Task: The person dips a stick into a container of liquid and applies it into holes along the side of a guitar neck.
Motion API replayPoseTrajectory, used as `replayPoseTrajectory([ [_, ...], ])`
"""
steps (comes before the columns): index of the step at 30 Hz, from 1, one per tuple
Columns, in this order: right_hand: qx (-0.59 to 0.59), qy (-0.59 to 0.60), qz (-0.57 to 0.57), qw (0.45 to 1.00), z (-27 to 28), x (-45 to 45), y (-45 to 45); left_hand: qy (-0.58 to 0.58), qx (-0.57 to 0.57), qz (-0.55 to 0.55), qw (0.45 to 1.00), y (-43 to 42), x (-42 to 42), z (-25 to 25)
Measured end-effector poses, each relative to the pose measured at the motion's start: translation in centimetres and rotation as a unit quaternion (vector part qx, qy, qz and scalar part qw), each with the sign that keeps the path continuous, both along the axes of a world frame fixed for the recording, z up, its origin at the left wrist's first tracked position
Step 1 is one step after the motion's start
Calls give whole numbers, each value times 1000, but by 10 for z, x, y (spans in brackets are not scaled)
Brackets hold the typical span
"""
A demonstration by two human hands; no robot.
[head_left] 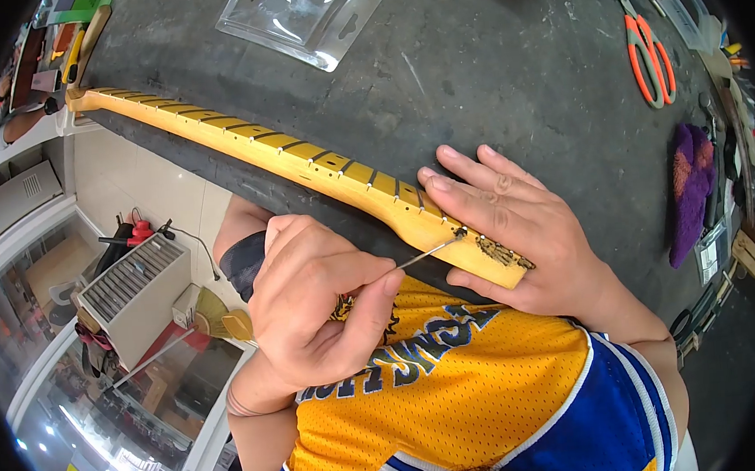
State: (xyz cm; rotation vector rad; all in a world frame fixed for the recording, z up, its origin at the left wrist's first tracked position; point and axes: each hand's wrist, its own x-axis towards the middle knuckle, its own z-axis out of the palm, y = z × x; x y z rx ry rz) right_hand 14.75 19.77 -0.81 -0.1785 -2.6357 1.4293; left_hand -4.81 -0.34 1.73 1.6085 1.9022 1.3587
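A guitar neck with a yellowish fretboard and dark frets lies diagonally across the dark work mat. Its flared near end carries dark, ornate-looking marks. My right hand rests flat over this end, fingers stretched out and thumb along the near side. Pinched between thumb and index finger of my left hand is a thin metal rod-like tool. The tool's tip meets a small dark spot on the neck, beside my right hand; whether it is a brush or a pick is too small to tell.
Clear plastic packaging lies at the back of the dark mat. Scissors with orange handles and a purple cloth are on the right. A glass cabinet and a louvred box stand below left.
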Motion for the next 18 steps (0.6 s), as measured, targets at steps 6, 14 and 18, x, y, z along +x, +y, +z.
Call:
replayPoseTrajectory([
  [6,3,-4,0,1000,1,1,0,-9,4,2,1000,-2,-5,3],
  [14,8,-8,-1,1000,2,0,0,59,7,25,998,-8,1,5],
  [18,6,2,0,1000,0,0,0,60,-15,33,998,-12,10,7],
])
